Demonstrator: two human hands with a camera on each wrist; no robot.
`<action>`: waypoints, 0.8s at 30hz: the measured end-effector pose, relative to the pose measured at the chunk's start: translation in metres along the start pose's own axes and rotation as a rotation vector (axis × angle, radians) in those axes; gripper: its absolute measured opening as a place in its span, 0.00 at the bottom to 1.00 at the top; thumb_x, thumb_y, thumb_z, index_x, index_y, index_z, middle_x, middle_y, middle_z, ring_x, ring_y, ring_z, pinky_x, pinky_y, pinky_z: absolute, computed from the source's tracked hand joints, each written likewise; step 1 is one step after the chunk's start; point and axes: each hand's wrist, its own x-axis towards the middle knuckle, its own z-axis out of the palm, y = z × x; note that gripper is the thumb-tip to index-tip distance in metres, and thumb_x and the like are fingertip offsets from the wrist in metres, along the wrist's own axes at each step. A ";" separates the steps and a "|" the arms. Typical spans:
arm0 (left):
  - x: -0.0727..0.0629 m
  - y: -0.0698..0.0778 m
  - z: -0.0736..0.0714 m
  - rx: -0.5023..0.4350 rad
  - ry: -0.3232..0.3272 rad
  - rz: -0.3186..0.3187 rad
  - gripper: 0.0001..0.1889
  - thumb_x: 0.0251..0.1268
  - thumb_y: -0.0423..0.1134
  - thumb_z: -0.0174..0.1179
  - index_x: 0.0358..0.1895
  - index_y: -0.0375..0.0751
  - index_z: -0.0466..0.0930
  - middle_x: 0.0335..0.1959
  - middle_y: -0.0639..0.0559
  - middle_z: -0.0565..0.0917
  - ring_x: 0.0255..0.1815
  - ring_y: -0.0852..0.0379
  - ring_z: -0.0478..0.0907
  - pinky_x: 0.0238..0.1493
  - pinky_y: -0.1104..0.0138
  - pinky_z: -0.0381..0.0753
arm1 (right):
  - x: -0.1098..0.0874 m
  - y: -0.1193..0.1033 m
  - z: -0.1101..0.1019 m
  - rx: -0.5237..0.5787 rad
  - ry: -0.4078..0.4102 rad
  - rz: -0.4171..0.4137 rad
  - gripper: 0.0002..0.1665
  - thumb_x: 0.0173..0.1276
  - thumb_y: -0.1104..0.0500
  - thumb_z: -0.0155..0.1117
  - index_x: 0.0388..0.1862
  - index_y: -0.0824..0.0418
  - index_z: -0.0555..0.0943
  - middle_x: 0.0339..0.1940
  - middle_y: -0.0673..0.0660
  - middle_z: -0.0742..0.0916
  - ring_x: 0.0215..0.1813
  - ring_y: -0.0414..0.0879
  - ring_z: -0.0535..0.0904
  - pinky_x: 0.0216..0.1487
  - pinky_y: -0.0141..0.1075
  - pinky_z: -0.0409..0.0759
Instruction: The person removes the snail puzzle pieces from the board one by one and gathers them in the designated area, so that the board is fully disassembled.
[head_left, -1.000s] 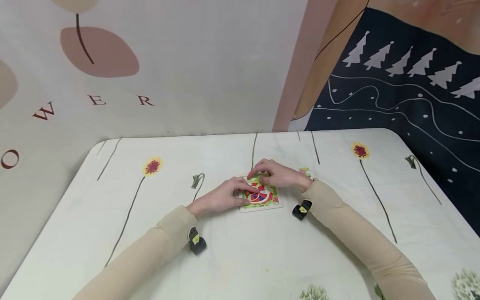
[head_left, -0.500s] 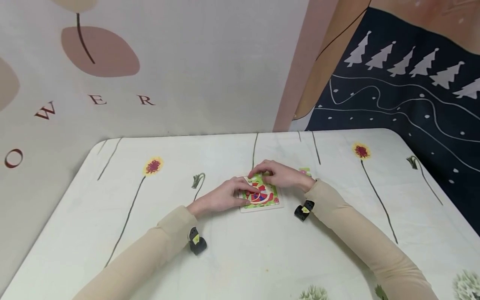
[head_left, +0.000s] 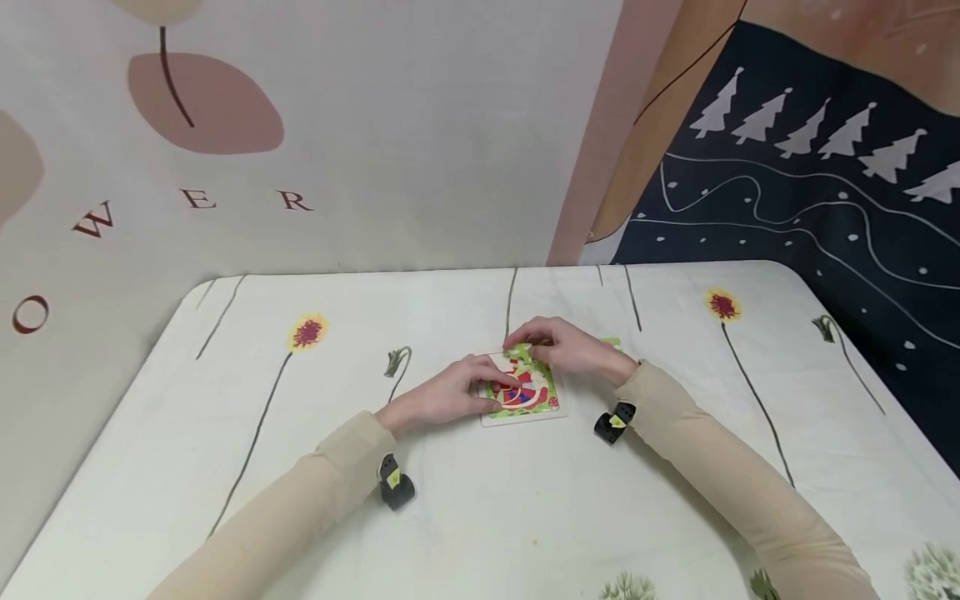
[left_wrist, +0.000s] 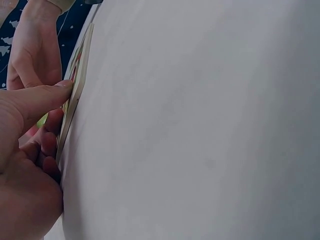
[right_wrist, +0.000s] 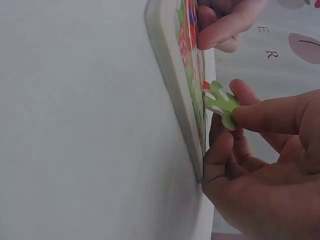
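Pinching a green puzzle piece (right_wrist: 223, 106) between thumb and forefinger of the right hand (head_left: 573, 345), over the far part of the puzzle board (head_left: 525, 421). Slanting, with red-tipped corner down toward the board and knobbed end up in the fingers; long axis apparently from board to fingertips (hard to fix on so irregular an outline). Touching the board or just above it: cannot tell.

Pressing on the board's left side with the left hand (head_left: 453, 390), forefinger straight across the printed face, thumb on the near-left part. Lying flat, that board, nearly square, near edge running left to right with the right end slightly farther off.

Counting: one board; one piece in the fingers; one green item (head_left: 613, 342), partly hidden, on the white tablecloth (head_left: 465, 533) beyond the right hand; two hands; two black wrist cameras (head_left: 397, 488); two red-and-yellow printed flowers (head_left: 307, 332).
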 end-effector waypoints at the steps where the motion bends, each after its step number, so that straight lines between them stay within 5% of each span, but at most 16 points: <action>1: 0.000 0.000 0.000 0.000 0.000 -0.002 0.21 0.65 0.36 0.65 0.61 0.44 0.82 0.54 0.47 0.81 0.60 0.51 0.71 0.64 0.58 0.68 | 0.000 0.000 0.000 0.000 0.003 -0.003 0.22 0.71 0.72 0.47 0.59 0.65 0.80 0.61 0.63 0.82 0.57 0.51 0.76 0.57 0.37 0.70; 24: 0.000 -0.001 0.002 0.015 -0.008 -0.028 0.20 0.65 0.37 0.64 0.61 0.48 0.82 0.52 0.49 0.80 0.55 0.55 0.70 0.58 0.62 0.67 | -0.018 0.004 -0.010 0.025 0.106 0.072 0.20 0.72 0.69 0.51 0.60 0.64 0.80 0.60 0.64 0.82 0.57 0.55 0.80 0.59 0.41 0.75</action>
